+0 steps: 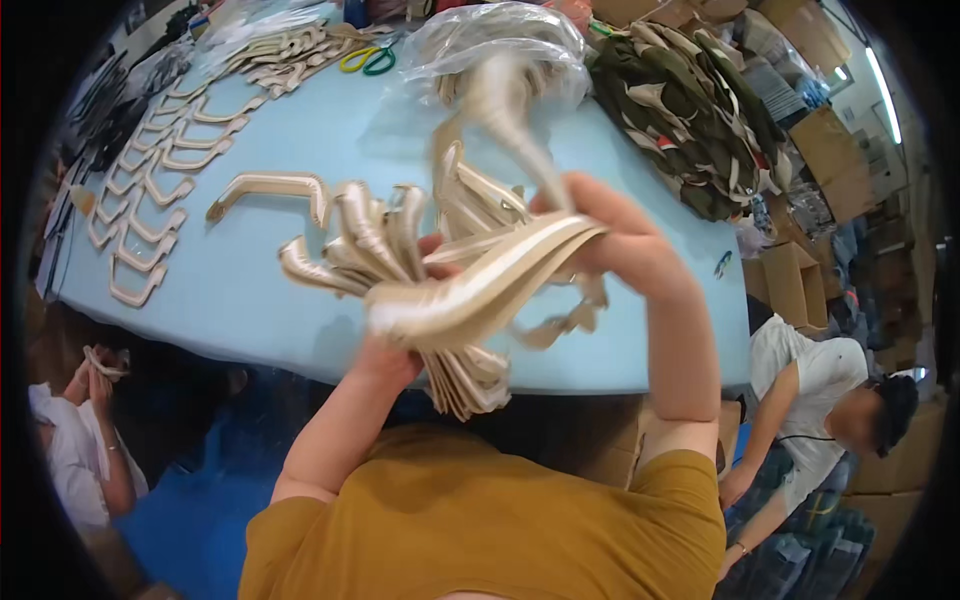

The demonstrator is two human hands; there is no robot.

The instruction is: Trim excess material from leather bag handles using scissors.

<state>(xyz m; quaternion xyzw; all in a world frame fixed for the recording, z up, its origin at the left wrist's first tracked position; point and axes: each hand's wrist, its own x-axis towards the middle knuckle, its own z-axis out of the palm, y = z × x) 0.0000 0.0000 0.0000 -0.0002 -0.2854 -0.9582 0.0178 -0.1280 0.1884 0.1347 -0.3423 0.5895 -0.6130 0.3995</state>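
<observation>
My left hand [390, 362], mostly hidden behind what it holds, is closed around a thick bundle of curved beige strips [480, 285], each with a whitish band. The bundle fans out over the table's near edge. Pinched in my right hand [605, 225], at the bundle's right end, is one blurred strip [510, 115] that swings up and away toward a clear plastic bag. More strips [465, 195] lie loose on the table just beyond the bundle. A single bent strip [270, 184] rests to their left.
Curved strips [160, 155] lie in rows on the light blue table [350, 110]. At the back are yellow-green scissors [368, 60], the plastic bag [430, 45] and a dark green fabric pile [680, 110]. Cartons [795, 280] and a person [810, 380] are at right, another person [75, 450] at left.
</observation>
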